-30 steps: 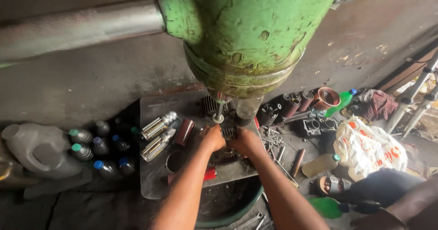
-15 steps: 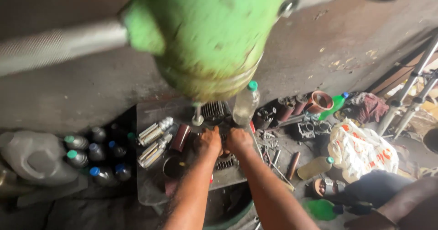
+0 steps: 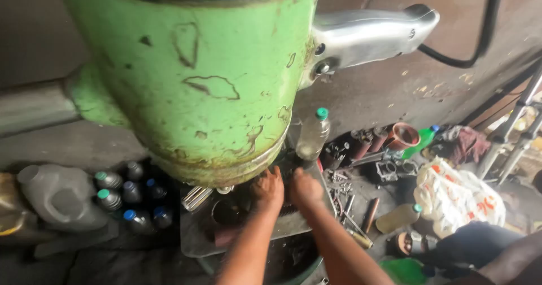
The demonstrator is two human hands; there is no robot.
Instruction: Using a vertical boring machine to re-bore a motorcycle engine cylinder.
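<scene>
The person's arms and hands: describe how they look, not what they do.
Both forearms are bare, with no sleeves in view. The left hand and right hand wear no gloves; no watch, band or ring shows. The fingers are mostly hidden under the green machine.

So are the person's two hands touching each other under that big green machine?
Apart. The head view shows a narrow dark gap between the left hand and the right hand, both knuckles-up on the grimy metal tray just below the green machine head.

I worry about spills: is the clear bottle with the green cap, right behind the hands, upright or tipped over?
Upright. The clear bottle stands on its base at the back of the work table, its green cap on top.
</scene>
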